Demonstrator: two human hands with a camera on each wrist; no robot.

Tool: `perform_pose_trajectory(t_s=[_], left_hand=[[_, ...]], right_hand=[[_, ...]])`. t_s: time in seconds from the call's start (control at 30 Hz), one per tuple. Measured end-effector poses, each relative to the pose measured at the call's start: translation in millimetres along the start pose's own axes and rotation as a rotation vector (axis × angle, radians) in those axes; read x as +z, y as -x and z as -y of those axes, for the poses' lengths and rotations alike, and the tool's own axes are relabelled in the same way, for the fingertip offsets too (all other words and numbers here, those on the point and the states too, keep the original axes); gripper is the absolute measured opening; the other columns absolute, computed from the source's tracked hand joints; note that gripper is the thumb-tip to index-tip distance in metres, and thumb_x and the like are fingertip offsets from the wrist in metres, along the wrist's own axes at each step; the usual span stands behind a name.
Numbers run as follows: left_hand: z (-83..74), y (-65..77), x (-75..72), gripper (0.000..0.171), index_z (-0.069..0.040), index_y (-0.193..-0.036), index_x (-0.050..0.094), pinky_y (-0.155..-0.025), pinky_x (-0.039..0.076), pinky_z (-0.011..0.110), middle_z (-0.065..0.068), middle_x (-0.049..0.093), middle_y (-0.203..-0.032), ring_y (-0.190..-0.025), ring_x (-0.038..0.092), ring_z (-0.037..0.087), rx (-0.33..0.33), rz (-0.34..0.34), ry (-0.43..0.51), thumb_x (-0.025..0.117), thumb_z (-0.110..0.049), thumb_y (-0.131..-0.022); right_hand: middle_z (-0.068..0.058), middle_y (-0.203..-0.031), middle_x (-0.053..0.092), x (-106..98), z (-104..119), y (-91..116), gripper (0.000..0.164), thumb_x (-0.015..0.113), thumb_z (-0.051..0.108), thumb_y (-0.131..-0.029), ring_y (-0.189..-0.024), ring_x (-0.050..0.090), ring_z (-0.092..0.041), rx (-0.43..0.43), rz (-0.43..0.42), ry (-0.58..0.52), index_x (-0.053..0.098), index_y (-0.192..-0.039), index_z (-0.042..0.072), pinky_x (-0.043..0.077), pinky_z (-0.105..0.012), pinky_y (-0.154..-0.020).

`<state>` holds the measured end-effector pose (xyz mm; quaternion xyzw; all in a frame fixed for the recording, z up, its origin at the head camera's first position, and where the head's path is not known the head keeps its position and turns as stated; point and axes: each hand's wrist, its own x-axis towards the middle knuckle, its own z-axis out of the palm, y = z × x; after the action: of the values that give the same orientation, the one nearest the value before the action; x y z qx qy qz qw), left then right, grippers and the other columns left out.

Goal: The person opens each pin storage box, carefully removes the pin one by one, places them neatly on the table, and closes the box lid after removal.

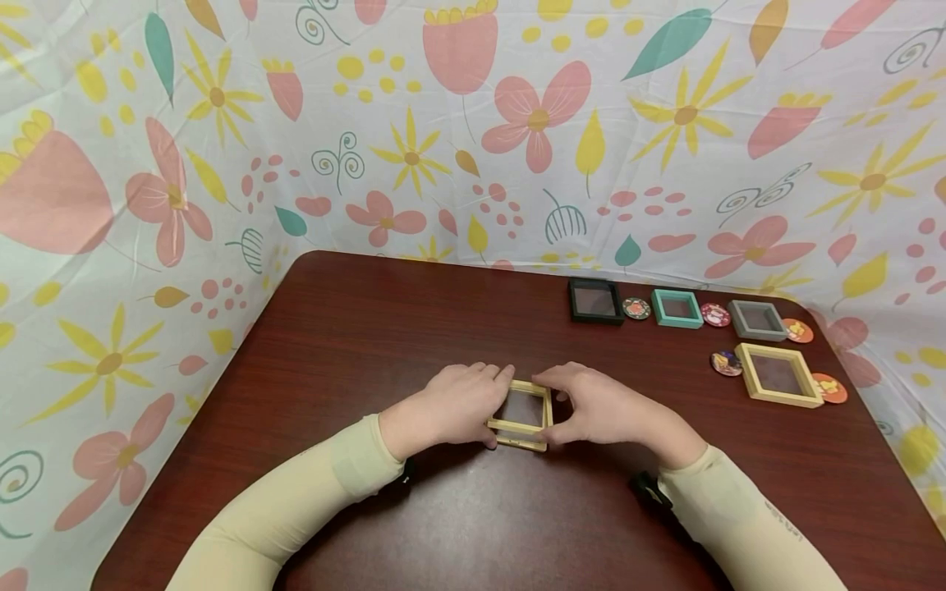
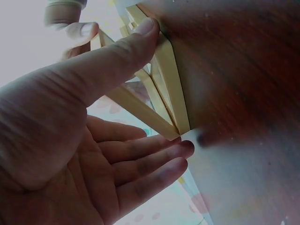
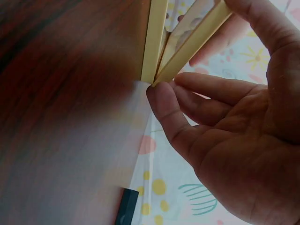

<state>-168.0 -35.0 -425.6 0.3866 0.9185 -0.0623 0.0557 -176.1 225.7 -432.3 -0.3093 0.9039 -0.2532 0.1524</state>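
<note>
A yellow square display frame (image 1: 517, 428) with clear film stands partly open on the table, its two halves spread in a V in the left wrist view. My left hand (image 1: 466, 402) holds its left side, the thumb on the lower half (image 2: 176, 84) and the fingertips by the joined far edge. On the right side, my right hand (image 1: 602, 404) grips the raised half (image 3: 194, 44) with its thumb, while a fingertip touches the joined edge. The lower half lies against the tabletop. I see nothing between the films.
At the back right of the brown table (image 1: 355, 328) are a black frame (image 1: 595, 320), a teal frame (image 1: 678, 322), a grey frame (image 1: 761, 335) and another yellow frame (image 1: 783, 398). Several round picture badges (image 1: 636, 309) lie beside them. A flowered cloth (image 1: 458, 189) hangs behind.
</note>
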Motion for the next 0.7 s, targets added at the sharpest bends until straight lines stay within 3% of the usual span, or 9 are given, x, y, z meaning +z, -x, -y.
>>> perform_pose_trajectory(t_s=[0.3,0.5,0.7], left_hand=[[2.4,2.3,2.8,0.109,0.001,-0.163,0.051,-0.094,0.060,0.034,0.010,0.069,-0.143,-0.126,0.067,0.022,0.032,-0.002,0.008,0.092,-0.065,-0.085],[4.2,4.0,5.8,0.096,-0.004,-0.144,0.065,-0.084,0.060,0.033,0.002,0.069,-0.121,-0.109,0.065,0.019,0.055,-0.030,0.026,0.089,-0.074,-0.082],[7.6,3.4,5.8,0.090,-0.008,-0.133,0.071,-0.082,0.060,0.033,0.001,0.068,-0.117,-0.107,0.064,0.018,0.068,-0.037,0.050,0.084,-0.081,-0.082]], right_hand=[[-0.012,-0.144,0.069,4.4,7.0,-0.8,0.082,0.096,0.035,-0.081,-0.126,0.061,-0.024,-0.059,-0.018,0.103,0.067,-0.149,-0.002,0.056,-0.045,-0.101],[-0.016,-0.149,0.065,7.8,8.5,-1.1,0.086,0.098,0.037,-0.081,-0.134,0.057,-0.030,-0.060,-0.004,0.137,0.065,-0.150,-0.003,0.055,-0.048,-0.105],[-0.016,-0.149,0.062,10.1,8.5,-1.1,0.091,0.100,0.039,-0.080,-0.137,0.055,-0.034,-0.058,-0.003,0.168,0.064,-0.151,-0.005,0.053,-0.051,-0.109]])
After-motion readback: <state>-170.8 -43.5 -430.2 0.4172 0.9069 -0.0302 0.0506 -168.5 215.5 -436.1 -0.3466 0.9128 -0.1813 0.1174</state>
